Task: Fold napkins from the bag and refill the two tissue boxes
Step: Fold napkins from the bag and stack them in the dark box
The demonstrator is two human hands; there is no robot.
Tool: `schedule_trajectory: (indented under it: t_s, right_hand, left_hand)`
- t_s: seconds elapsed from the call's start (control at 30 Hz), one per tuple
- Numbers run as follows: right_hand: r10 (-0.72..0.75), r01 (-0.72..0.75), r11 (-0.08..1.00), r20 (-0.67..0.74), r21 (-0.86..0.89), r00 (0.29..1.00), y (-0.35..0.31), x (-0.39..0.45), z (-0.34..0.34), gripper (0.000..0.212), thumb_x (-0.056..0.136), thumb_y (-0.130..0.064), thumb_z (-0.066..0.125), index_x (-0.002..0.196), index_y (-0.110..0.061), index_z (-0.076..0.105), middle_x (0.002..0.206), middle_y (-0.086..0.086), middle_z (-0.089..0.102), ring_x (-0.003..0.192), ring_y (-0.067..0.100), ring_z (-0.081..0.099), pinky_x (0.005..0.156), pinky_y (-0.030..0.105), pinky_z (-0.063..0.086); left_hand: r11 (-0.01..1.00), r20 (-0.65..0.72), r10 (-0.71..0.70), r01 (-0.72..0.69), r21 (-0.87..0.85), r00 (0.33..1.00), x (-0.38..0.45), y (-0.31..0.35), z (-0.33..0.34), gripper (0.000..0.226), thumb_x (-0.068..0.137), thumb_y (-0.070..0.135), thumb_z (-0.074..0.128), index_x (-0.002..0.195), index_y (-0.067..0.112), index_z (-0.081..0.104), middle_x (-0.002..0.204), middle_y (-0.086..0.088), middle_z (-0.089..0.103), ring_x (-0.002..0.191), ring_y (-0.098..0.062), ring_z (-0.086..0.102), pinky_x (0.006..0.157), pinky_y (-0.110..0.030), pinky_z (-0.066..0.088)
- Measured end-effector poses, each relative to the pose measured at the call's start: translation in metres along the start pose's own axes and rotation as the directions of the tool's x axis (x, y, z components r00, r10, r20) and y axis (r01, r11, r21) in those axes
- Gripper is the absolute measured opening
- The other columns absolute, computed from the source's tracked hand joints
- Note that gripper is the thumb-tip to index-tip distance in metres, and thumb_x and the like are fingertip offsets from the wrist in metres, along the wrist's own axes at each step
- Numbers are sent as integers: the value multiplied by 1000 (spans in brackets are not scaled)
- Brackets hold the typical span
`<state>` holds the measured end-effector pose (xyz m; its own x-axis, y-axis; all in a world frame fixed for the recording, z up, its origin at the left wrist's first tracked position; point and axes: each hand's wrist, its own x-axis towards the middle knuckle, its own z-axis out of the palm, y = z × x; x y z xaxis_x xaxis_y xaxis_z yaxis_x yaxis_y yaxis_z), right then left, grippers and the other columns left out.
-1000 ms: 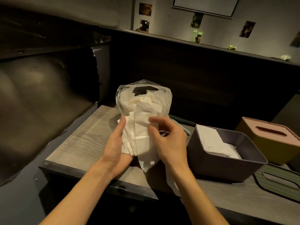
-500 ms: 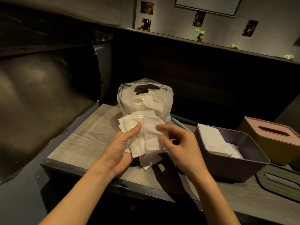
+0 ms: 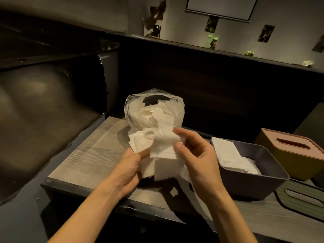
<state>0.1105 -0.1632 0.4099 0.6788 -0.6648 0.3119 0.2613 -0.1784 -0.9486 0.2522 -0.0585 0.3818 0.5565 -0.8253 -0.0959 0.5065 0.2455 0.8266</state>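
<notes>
A clear plastic bag (image 3: 154, 109) full of white napkins stands on the wooden table (image 3: 91, 155). In front of it, both hands hold a loose bunch of white napkins (image 3: 157, 149) above the table. My left hand (image 3: 129, 171) grips the bunch from the lower left. My right hand (image 3: 196, 155) pinches its right side between thumb and fingers. To the right sits an open purple tissue box (image 3: 249, 183) with folded napkins (image 3: 233, 156) inside. Behind it stands a yellow tissue box with a pink slotted lid (image 3: 294, 151).
A green slotted lid (image 3: 305, 200) lies flat on the table at the right edge. A small scrap of paper (image 3: 173, 192) lies on the table under my hands. A dark padded bench (image 3: 35, 109) runs along the left, and a dark partition rises behind the table.
The bunch of napkins has been gathered more tightly between my hands. My right hand has moved up and now pinches the napkins; my left hand's thumb has dropped lower under them.
</notes>
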Motion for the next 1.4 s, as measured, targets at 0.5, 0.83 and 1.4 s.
schedule_trajectory:
  t_s: [0.5,0.83,1.4]
  right_hand:
    - [-25,17,833,-8,-553,1000,13,14,15,27,99,-37,66,125,-43,72,118,-36,65,118,-14,54,99,18,47]
    - [-77,24,935,-136,-355,988,9,29,7,29,96,-21,72,121,-37,73,118,-25,70,111,-13,62,88,12,53]
    - [-132,108,834,-6,-541,991,8,18,13,34,93,-17,76,105,-49,72,107,-31,67,101,-10,63,85,12,54]
  left_hand:
    - [982,46,-66,73,-176,997,-5,11,4,50,106,44,44,136,9,64,130,-18,69,120,-33,68,100,-51,56]
    - [992,-13,-51,49,-112,999,1,6,2,33,104,19,52,133,10,65,125,-16,72,114,-31,71,97,-51,58]
    - [993,55,-55,60,-100,997,-3,10,2,51,103,47,49,138,14,62,130,-15,70,121,-32,68,106,-51,48]
